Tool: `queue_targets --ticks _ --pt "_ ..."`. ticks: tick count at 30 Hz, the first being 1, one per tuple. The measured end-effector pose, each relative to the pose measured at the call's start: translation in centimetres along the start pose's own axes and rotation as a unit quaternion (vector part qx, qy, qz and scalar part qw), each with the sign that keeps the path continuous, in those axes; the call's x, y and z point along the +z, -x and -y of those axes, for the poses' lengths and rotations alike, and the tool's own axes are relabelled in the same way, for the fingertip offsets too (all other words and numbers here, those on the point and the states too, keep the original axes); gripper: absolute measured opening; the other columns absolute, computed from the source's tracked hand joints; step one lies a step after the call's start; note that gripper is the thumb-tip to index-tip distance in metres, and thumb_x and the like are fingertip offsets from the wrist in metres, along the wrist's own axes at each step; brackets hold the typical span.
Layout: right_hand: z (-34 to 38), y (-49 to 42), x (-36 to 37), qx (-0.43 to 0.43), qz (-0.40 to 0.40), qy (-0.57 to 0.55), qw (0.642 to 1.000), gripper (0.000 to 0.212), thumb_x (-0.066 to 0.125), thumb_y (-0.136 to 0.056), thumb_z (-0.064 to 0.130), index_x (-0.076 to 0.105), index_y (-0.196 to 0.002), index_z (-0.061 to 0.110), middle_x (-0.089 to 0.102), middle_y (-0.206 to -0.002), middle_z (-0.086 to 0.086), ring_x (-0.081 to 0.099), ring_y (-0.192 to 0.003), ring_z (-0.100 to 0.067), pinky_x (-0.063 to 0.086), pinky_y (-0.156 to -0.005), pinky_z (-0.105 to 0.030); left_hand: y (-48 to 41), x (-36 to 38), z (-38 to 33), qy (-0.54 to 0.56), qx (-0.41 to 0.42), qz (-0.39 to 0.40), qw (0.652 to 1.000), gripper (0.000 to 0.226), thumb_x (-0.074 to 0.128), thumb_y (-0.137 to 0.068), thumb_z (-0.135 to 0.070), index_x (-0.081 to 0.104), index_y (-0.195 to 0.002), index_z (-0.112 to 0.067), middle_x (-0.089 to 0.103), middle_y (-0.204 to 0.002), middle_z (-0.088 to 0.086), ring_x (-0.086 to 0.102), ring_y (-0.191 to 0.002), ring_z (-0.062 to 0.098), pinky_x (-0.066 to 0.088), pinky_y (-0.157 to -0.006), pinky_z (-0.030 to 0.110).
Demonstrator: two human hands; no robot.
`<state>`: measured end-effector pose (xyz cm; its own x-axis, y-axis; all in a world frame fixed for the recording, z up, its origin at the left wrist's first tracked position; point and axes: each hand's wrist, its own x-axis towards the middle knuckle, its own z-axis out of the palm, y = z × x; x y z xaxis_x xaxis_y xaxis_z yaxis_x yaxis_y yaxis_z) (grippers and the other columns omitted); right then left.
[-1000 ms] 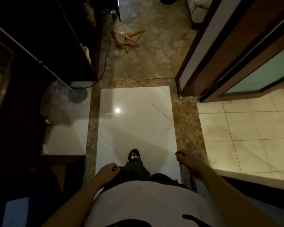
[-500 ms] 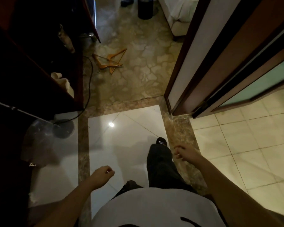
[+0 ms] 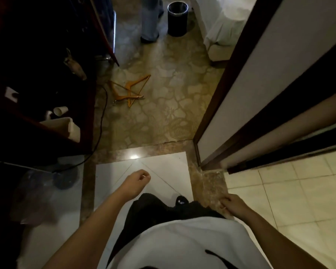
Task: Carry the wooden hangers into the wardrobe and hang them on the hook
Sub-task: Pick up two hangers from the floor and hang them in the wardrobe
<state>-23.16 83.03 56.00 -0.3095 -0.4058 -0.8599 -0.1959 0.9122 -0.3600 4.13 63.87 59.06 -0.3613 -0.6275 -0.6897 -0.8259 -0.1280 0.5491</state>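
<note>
Now changed: the wooden hangers (image 3: 129,90) are seen lower in the view and nearer than half a second ago, and more of the far room is taken in.
Left hand (image 3: 137,182): swung forward over the white tile (image 3: 163,167), where before it was held lower and further left; fingers loosely curled, nothing held.
Right hand (image 3: 232,205): drawn back beside the hip, fingers loosely curled, nothing held.
Shoe (image 3: 179,200): only the toe is seen past the dark trousers, whereas the leg was stretched ahead earlier.
Wooden hangers: left in a loose heap on the patterned floor (image 3: 173,113), well ahead of both hands, near the corner of the wardrobe (image 3: 37,74).
Floor: glossy white tile edged in brown marble underfoot, patterned stone beyond, cream tiles (image 3: 299,200) to the right.
Wardrobe: dark and open on the left; a paper cup (image 3: 60,110) is lying inside, and a black cable (image 3: 102,117) is run along its side.
Door (image 3: 250,84): white with a dark frame, on the right.
Far end: a black bin (image 3: 177,18) is stood beside another person's legs (image 3: 150,18), with white bedding (image 3: 225,22) just beyond.
</note>
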Motion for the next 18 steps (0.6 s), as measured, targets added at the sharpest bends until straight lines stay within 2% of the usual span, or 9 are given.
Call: queue_targets --ticks 2,4,5,8,11,13,15,18 --pt "3.0 -1.6 -1.2 -0.004 0.012 0.000 1.000 0.016 0.042 -0.096 0.017 0.056 -0.089 0.014 0.056 -0.087 -0.006 0.049 -0.069 -0.010 0.037 -0.055 -0.017 -1.4 -1.2 -0.3 0.013 -0.020 0.001 1.000 0.028 0.044 -0.096 -0.026 0.055 -0.118 -0.011 0.059 -0.109 0.009 0.058 -0.100 0.025 0.047 -0.085 0.031" --pt "6.3 -3.7 -2.1 -0.019 0.020 0.039 0.999 0.024 0.043 -0.096 0.018 0.054 -0.074 0.020 0.054 -0.076 -0.002 0.049 -0.065 -0.010 0.039 -0.058 -0.019 -2.7 -2.4 0.5 0.009 -0.056 0.009 0.998 0.026 0.045 -0.096 -0.025 0.055 -0.114 -0.009 0.060 -0.106 0.011 0.059 -0.099 0.027 0.048 -0.088 0.035" --pt "8.2 -4.7 -2.4 -0.025 0.022 0.050 0.998 0.025 0.043 -0.096 0.018 0.055 -0.074 0.020 0.055 -0.076 -0.001 0.050 -0.066 -0.010 0.041 -0.061 -0.019 -3.4 -3.1 1.3 0.004 -0.076 0.012 0.997 0.026 0.045 -0.096 -0.026 0.056 -0.113 -0.009 0.061 -0.106 0.012 0.059 -0.098 0.027 0.048 -0.089 0.036" --pt "15.0 -7.8 -3.2 -0.064 0.038 0.051 0.996 0.024 0.042 -0.096 0.021 0.063 -0.092 0.011 0.058 -0.083 -0.001 0.054 -0.077 -0.013 0.043 -0.066 -0.020 -5.8 -5.9 3.9 0.006 -0.141 0.016 0.990 0.028 0.048 -0.095 -0.026 0.056 -0.113 -0.006 0.061 -0.113 0.016 0.055 -0.091 0.022 0.045 -0.083 0.031" --pt "22.9 -11.0 -3.7 -0.096 0.035 0.035 0.994 0.021 0.043 -0.096 0.022 0.063 -0.092 0.015 0.060 -0.083 -0.001 0.055 -0.078 -0.016 0.045 -0.071 -0.025 -9.0 -9.5 5.9 0.019 -0.180 0.018 0.983 0.029 0.049 -0.094 -0.026 0.057 -0.111 -0.004 0.062 -0.115 0.018 0.054 -0.089 0.020 0.045 -0.084 0.033" --pt "28.4 -13.0 -4.1 -0.114 0.026 0.026 0.993 0.022 0.043 -0.096 0.016 0.062 -0.099 0.006 0.061 -0.086 -0.006 0.056 -0.074 -0.016 0.044 -0.065 -0.023 -11.3 -12.2 6.0 0.032 -0.192 0.017 0.981 0.028 0.049 -0.094 -0.026 0.057 -0.110 -0.004 0.063 -0.113 0.019 0.056 -0.090 0.023 0.046 -0.087 0.034" --pt "33.4 -14.7 -4.5 -0.127 0.030 0.036 0.991 0.023 0.043 -0.096 0.012 0.061 -0.101 -0.002 0.059 -0.082 -0.007 0.055 -0.074 -0.017 0.044 -0.066 -0.023 -13.4 -15.2 5.1 0.046 -0.197 0.017 0.979 0.029 0.048 -0.095 -0.025 0.056 -0.112 -0.004 0.062 -0.113 0.019 0.056 -0.093 0.025 0.045 -0.087 0.033" --pt "40.4 -16.1 -5.2 -0.147 0.033 0.032 0.988 0.023 0.042 -0.096 0.012 0.060 -0.105 0.002 0.057 -0.081 -0.006 0.055 -0.077 -0.018 0.046 -0.069 -0.026 -17.1 -20.3 2.8 0.058 -0.178 0.011 0.982 0.013 0.048 -0.095 -0.022 0.055 -0.095 -0.012 0.059 -0.099 0.013 0.055 -0.091 0.023 0.046 -0.090 0.035"
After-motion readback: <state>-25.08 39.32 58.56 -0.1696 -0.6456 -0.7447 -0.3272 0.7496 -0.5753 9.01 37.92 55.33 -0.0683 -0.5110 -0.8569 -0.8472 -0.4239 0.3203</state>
